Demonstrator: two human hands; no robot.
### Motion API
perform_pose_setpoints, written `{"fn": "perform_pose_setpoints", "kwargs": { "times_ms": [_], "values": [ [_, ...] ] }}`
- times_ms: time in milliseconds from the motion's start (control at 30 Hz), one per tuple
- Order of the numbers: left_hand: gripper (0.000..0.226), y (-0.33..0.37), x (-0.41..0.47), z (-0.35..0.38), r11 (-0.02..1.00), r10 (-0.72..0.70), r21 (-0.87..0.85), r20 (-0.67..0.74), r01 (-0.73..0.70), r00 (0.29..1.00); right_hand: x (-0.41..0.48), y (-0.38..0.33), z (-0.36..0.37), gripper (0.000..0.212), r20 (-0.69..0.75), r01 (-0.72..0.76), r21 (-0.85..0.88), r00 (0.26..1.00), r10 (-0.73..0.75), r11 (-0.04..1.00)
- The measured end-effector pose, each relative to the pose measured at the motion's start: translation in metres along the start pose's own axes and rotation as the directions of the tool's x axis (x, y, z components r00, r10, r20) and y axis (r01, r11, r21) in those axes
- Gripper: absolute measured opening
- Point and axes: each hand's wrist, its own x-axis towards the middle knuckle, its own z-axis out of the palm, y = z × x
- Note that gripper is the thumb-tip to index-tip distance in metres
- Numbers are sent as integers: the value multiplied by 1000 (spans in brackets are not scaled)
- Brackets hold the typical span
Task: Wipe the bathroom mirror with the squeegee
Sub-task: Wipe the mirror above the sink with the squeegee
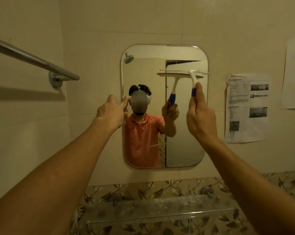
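**Blade level in the mirror's upper right, handle dropping to the right hand**

At the upper left of the frame a towel rail (33, 60) is fixed to the wall, well apart from the work. Left of centre, the left hand (112, 110) is held out with fingers nearly straight and loosely spread. Its fingertips are laid against the left edge of the mirror (184, 141), and nothing is gripped.

The mirror is mounted at the centre of the frame, its long axis vertical. In its upper right part the squeegee (193, 82) is placed, with the blade horizontal and seemingly against the glass. The blade's right end reaches just past the mirror's right edge.

The handle runs down from the blade to the right hand (200, 116), directly below it, and the blue grip is pinched there between thumb and curled fingers. This hand is the nearer to the tool. A straight downward pull is judged to be what this layout favours, since most of the glass lies below the blade.

At the right, printed sheets (246, 107) are stuck to the wall.
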Motion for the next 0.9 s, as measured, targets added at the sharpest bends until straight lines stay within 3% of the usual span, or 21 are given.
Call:
{"fn": "perform_pose_setpoints", "kwargs": {
  "times_ms": [167,367,600,900],
  "values": [
    [80,0,1,3,1000,-1,-8,-3,1,1000,63,-20,0,57,35,51,-115,998,-47,992],
    [79,0,1,3,1000,-18,-16,-5,18,1000,66,-23,8,67,80,65,-215,996,-49,974],
    [92,3,3,8,998,-55,-27,10,55,998,-29,13,20,67,146,78,-136,988,-58,988],
    [90,2,6,11,998,-60,-15,3,60,998,-157,83,39,74,235,14,-221,971,39,975]
  ]
}}
